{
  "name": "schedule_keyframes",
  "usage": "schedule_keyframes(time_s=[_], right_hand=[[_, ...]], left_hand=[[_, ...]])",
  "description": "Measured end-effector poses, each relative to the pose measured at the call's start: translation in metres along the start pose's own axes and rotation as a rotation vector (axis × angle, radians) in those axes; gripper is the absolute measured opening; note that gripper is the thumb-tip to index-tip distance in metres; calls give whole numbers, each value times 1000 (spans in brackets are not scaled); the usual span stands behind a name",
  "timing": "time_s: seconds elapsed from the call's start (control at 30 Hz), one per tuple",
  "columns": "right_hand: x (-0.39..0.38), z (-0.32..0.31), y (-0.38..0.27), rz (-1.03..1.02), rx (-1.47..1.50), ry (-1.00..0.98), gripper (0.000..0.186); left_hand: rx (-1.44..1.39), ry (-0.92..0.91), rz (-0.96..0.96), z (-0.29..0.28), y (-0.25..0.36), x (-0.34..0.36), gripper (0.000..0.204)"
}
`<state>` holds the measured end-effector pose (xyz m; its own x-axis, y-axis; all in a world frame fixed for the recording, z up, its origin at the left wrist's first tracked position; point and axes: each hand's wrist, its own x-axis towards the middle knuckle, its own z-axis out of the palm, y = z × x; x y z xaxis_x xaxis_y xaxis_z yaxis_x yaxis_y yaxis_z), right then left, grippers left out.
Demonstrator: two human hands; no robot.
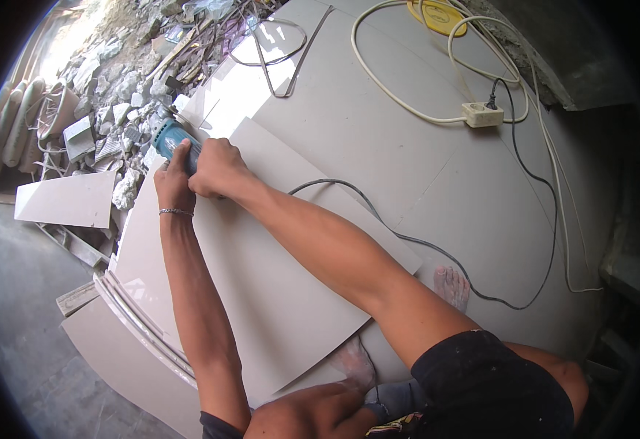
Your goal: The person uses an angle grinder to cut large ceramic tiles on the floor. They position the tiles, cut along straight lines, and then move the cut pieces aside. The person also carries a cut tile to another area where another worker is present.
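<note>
A teal handheld power tool (pixel 170 137) sits in both hands, above the far left corner of a large pale tile (pixel 254 293), its head pointing away from the person. The left hand (pixel 173 181) is curled around the body, thumb laid along its near side; its other fingers are mostly hidden. The right hand (pixel 219 168), just beside the left, is closed in a fist around the rear part of the tool. Whether the tool touches the tile is unclear. A chain bracelet (pixel 176 212) circles the wrist behind the left hand.

Nearer the body than the left hand, curved tile edges (pixel 144 329) show in layers. Left of that hand lies a tile offcut (pixel 67 199), and beyond both hands spreads grey rubble (pixel 115 88).

To the right of the right hand, a black cable (pixel 364 194) crosses the tile and loops over the floor (pixel 473 190); farther off, a black plug (pixel 491 101) sits in a cream socket block (pixel 482 115). Beyond the block, a pale cable (pixel 356 44) coils near a yellow disc (pixel 437 17).
</note>
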<state>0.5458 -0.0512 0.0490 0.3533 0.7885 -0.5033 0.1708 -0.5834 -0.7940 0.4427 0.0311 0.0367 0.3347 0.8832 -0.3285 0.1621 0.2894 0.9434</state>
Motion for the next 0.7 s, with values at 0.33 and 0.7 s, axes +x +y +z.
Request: schedule_keyframes(time_s=[0.33,0.7], right_hand=[[6,-2,-6,-22,16,45,59],[-4,-3,1,-15,-16,34,58]], left_hand=[[-42,11,-14,-1,2,13,36],[7,18,-4,1,-3,0,39]])
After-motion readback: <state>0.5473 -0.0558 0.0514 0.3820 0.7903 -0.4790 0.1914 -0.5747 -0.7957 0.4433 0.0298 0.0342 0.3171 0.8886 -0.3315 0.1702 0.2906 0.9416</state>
